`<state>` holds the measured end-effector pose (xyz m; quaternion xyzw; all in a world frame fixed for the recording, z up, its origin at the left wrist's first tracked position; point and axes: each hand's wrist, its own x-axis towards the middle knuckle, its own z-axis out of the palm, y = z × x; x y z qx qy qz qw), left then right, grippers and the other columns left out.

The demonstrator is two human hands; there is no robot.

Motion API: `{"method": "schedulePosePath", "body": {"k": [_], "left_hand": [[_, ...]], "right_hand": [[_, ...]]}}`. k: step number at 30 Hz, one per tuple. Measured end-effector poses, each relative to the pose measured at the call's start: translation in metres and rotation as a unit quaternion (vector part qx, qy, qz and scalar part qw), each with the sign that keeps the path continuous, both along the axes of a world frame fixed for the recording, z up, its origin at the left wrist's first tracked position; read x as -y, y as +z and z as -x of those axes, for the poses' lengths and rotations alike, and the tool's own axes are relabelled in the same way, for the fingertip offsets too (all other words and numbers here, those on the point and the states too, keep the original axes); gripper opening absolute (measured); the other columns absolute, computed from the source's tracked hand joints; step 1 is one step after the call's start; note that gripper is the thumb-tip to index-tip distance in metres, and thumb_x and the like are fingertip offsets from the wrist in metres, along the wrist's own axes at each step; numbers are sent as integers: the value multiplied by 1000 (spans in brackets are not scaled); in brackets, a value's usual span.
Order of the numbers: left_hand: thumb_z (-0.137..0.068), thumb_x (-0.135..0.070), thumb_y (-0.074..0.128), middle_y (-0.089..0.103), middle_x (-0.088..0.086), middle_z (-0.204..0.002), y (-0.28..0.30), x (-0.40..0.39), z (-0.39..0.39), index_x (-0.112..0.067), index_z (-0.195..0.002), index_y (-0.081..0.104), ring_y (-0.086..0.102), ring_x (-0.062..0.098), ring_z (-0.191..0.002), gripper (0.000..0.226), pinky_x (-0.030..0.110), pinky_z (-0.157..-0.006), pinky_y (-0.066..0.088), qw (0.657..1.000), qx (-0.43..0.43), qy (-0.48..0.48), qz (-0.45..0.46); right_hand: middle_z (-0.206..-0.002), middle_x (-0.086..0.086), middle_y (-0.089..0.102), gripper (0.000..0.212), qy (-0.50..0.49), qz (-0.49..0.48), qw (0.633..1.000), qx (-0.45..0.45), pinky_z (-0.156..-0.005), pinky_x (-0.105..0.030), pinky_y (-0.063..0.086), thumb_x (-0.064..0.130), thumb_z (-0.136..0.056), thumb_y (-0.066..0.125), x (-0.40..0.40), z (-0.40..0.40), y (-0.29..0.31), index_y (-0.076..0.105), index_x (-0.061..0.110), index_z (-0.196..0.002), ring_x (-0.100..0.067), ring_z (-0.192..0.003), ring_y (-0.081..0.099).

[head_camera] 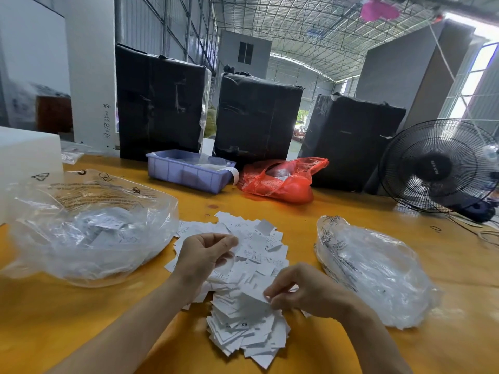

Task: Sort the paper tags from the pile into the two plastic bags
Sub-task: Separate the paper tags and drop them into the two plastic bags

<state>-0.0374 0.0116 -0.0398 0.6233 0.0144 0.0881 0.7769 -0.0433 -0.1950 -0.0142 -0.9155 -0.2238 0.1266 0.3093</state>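
A pile of white paper tags (244, 287) lies spread on the yellow table between my arms. My left hand (202, 256) is over the pile's far part and pinches a tag between thumb and fingers. My right hand (302, 291) is at the pile's right side and pinches the corner of another tag (252, 299). A large clear plastic bag (89, 230) with several tags inside lies to the left. A smaller clear plastic bag (375, 268) lies to the right.
A purple plastic bin (186, 172) and a red plastic bag (283, 179) sit behind the pile. Three black wrapped bales (256, 117) stand along the table's far edge. A black fan (437, 166) stands at the right, a white block (27, 155) at the left.
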Motion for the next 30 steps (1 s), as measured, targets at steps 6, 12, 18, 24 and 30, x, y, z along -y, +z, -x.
{"method": "schedulePosePath", "body": {"k": [6,12,18,24,30], "left_hand": [[-79,-15,71,67,1,-61,0,1,1,-2,-85,71,60,4,-53,14,20,-60,46,1000,0,-6,-15],[-79,-15,71,69,2,-63,0,1,1,-4,-84,72,61,3,-54,12,18,-58,47,1000,2,2,-26],[-77,-16,72,70,2,-64,0,2,1,-5,-83,72,61,3,-54,13,15,-54,47,1000,6,3,-29],[-77,-18,73,70,0,-64,-1,1,1,-7,-83,72,62,3,-56,13,17,-57,48,999,6,9,-35],[-77,-20,74,72,1,-68,-1,3,2,-8,-84,73,64,4,-58,14,15,-54,48,998,2,-13,-53]], "right_hand": [[-74,-2,64,16,0,-14,1000,-14,-59,-23,41,7,-88,62,5,1,2,71,13,-76,-10,-64,51],[-75,-17,71,17,-96,-143,983,61,-59,-34,41,11,-84,68,6,-3,1,75,11,-68,-22,-63,53],[-61,-4,70,21,-157,-229,950,139,-50,-25,42,12,-74,79,8,-8,-1,70,18,-55,-14,-53,54],[-49,7,54,31,-126,-107,978,131,-44,-20,33,23,-60,88,-6,-5,-15,63,5,-55,-5,-43,40],[-72,-12,68,33,-141,-387,911,-30,-58,-26,45,22,-54,82,6,-3,4,63,3,-73,-18,-63,62]]}}
